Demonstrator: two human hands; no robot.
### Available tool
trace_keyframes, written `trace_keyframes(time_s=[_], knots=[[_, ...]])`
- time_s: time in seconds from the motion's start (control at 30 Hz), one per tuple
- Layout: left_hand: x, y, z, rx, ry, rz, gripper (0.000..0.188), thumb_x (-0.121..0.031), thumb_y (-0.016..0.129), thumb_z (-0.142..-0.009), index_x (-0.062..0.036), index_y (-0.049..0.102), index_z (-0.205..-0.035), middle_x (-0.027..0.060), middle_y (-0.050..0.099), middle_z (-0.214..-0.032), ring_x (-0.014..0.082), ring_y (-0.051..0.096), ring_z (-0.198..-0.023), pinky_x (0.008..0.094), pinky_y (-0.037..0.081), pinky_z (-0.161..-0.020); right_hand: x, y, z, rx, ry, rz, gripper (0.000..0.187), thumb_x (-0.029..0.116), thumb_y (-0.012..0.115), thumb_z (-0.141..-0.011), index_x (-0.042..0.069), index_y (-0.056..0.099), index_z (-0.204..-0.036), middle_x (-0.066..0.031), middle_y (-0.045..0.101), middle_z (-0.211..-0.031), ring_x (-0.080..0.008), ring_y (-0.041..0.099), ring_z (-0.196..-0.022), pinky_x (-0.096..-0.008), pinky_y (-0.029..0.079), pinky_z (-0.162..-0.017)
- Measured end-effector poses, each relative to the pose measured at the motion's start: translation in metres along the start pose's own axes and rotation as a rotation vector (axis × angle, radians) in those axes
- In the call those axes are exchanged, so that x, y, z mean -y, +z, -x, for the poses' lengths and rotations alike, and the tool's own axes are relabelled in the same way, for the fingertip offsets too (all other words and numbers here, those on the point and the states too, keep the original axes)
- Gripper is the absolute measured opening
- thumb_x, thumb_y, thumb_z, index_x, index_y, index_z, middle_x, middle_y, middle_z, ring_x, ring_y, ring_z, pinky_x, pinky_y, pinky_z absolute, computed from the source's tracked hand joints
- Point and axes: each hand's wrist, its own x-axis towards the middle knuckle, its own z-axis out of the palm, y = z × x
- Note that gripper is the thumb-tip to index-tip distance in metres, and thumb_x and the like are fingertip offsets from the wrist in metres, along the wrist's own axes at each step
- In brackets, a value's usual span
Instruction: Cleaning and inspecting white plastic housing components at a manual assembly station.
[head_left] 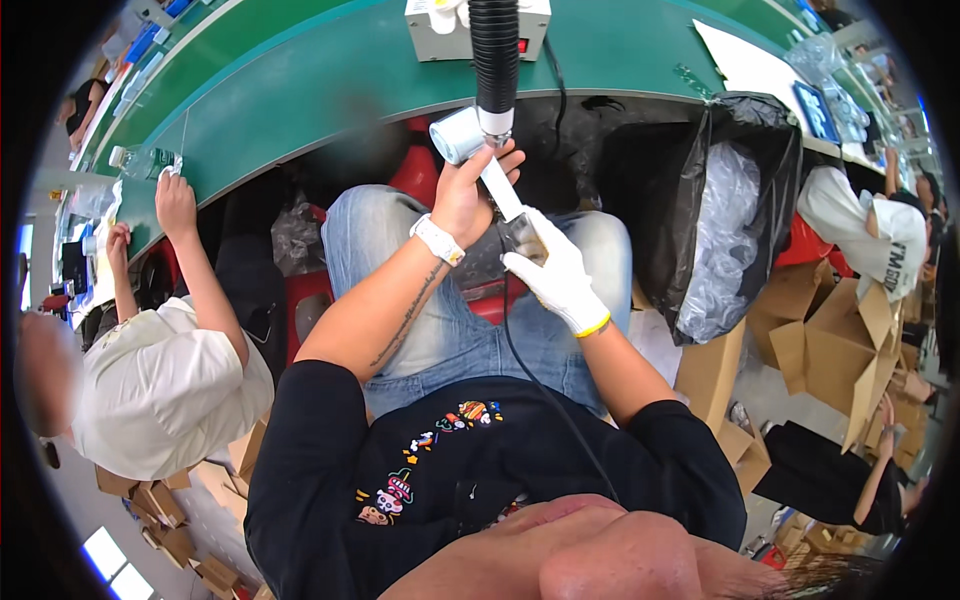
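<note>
Between my hands is a white device shaped like a small hair dryer, with a pale round barrel (458, 136) and a straight white handle (502, 190). My left hand (466, 195), bare with a white watch at the wrist, is closed around it just below the barrel, thumb upward. In a white glove, my right hand (553, 268) grips the handle's lower end, where a dark grey part (519, 236) shows between thumb and fingers. Above them hangs a black ribbed hose (494, 60), whose pale nozzle overlaps the device and hides some of my left fingers.
The green workbench (330, 75) carries a grey box (437, 40) with a red switch. A black bag (775, 150) of clear plastic stands right of my knees, near open cartons (835, 335). A co-worker in white (170, 390) sits at left. A thin black cable (545, 390) crosses my shirt.
</note>
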Motion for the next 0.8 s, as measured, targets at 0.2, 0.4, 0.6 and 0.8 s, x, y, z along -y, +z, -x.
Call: trace_keyframes(time_s=[0.2, 0.4, 0.6, 0.8], knots=[[-0.016, -0.020, 0.009, 0.023, 0.152, -0.227, 0.045, -0.024, 0.064, -0.104, -0.0054, 0.047, -0.141, 0.0141, 0.065, -0.133, 0.0309, 0.066, -0.122, 0.0432, 0.051, -0.103, -0.021, 0.042, -0.021, -0.124, -0.018, -0.162, 0.076, 0.008, 0.085, -0.081, 0.003, 0.051, -0.148, -0.0105, 0.065, -0.128, -0.0139, 0.065, -0.104, -0.0297, 0.055, -0.090], [-0.019, -0.046, 0.023, 0.117, 0.227, -0.396, 0.056, -0.026, 0.071, -0.100, -0.0051, 0.043, -0.144, 0.0163, 0.064, -0.134, 0.0286, 0.066, -0.120, 0.0410, 0.051, -0.103, -0.007, 0.055, -0.033, -0.099, -0.184, 0.103, 0.074, 0.011, 0.086, -0.080, 0.003, 0.054, -0.145, -0.0139, 0.065, -0.130, -0.0198, 0.067, -0.111, -0.0337, 0.055, -0.094], [-0.038, -0.052, 0.037, 0.208, 0.485, -0.566, 0.062, -0.026, 0.077, -0.095, -0.0043, 0.046, -0.144, 0.0127, 0.064, -0.130, 0.0229, 0.065, -0.119, 0.0387, 0.050, -0.104, 0.021, 0.053, -0.047, -0.130, -0.364, 0.417, 0.083, 0.008, 0.088, -0.077, 0.001, 0.047, -0.149, -0.0137, 0.067, -0.126, -0.0258, 0.066, -0.116, -0.0380, 0.052, -0.100], [-0.044, -0.061, 0.030, 0.046, 0.333, -0.777, 0.064, -0.024, 0.075, -0.095, -0.0069, 0.044, -0.148, 0.0084, 0.060, -0.131, 0.0186, 0.063, -0.118, 0.0354, 0.052, -0.099, 0.048, 0.047, -0.054, -0.055, -0.039, -0.174, 0.077, 0.028, 0.078, -0.090, 0.005, 0.040, -0.154, -0.0170, 0.066, -0.126, -0.0293, 0.067, -0.111, -0.0410, 0.056, -0.094]])
